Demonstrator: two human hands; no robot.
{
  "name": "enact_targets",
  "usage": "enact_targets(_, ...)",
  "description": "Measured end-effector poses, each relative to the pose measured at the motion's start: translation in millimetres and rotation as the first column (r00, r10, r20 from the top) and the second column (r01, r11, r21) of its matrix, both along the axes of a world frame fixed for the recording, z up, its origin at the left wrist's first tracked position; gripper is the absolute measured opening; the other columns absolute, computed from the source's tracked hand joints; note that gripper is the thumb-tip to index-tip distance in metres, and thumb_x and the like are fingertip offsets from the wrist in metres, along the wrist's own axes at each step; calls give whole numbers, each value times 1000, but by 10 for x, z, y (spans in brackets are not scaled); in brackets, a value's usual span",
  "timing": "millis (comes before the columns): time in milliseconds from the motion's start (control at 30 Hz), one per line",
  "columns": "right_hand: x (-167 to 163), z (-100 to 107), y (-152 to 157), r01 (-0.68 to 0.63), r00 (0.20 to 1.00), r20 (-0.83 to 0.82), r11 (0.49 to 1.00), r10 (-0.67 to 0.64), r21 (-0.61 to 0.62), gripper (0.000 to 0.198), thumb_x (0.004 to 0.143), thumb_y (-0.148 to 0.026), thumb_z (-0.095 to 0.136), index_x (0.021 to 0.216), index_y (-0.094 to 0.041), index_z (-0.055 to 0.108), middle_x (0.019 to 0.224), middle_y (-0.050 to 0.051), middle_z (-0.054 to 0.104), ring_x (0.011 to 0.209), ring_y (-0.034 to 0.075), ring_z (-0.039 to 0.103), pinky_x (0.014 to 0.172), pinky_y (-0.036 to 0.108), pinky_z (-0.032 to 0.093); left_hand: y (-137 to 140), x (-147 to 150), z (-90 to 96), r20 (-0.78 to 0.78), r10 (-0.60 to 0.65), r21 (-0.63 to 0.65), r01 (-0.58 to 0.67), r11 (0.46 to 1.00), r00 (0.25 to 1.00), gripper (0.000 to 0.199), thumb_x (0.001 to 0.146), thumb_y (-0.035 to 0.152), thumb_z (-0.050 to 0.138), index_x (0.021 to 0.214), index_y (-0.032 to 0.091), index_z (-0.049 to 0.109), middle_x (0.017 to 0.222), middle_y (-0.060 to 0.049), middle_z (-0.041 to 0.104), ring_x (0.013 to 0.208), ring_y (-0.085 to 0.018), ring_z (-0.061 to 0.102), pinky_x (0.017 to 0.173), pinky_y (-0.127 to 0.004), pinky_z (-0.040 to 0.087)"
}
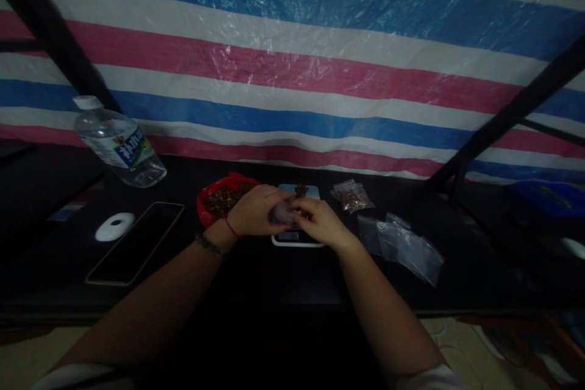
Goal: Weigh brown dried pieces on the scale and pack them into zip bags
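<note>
So, we see left hand (256,211) and right hand (323,223) pinching clear bag (284,214) over scale (299,244), brown bits (301,190) on its far side. Risk, we judge: hands brushing bits could scatter them; leaning could skew weight.

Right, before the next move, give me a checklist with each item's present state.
1. Clear bag in hand: ok, held by the left hand, with the right hand close against it.
2. Bag's mouth open: cannot tell, fingers hide it.
3. Scale uncovered: not ok, both hands overlap it from this view.
4. Reading on the display: cannot tell, too small and dim.
5. Red bag open: ok, brown pieces show inside.
6. Flat bags nearby: ok, right of the scale.
</note>
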State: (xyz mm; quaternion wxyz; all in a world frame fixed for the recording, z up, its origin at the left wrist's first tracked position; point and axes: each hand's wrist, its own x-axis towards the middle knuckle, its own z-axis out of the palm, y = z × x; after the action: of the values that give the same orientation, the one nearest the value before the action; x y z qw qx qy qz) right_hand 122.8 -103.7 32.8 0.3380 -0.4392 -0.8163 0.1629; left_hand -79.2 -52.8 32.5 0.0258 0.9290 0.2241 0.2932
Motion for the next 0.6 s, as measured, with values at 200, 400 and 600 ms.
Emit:
enact_targets(200, 234, 90, 45, 260, 919, 343, 953, -194, -157, 35, 90, -35, 47, 69, -17, 69, 58, 1, 62, 53, 12, 53, 52, 24, 31, 76, -95, -10, 39, 106, -37, -104, 994, 994, 59, 73, 43, 64, 125, 16, 54, 111, -12, 66, 99, -26, 63, 88, -41, 50)
enact_targets(400, 214, 100, 26, 340, 823, 524, 930, -220, -143, 31, 86, -32, 47, 72, -20, 72, 64, 5, 67, 57, 15, 57, 53, 27, 29, 110, -101, -28, 47, 156, -69, -153, 986, 987, 56, 75, 42, 62, 122, 14, 56, 111, -12, 66, 101, -27, 63, 89, -41, 50)
enact_targets(600, 249, 46, 60, 339, 837, 498, 929, -226, -147, 31, 85, -34, 49, 66, -20, 69, 60, 4, 65, 54, 15, 55, 52, 27, 28, 130, -95, -55, 35, 155, -108, -151, 983, 987, 54, 75, 42, 62, 123, 15, 57, 113, -11, 66, 102, -26, 63, 90, -39, 50)
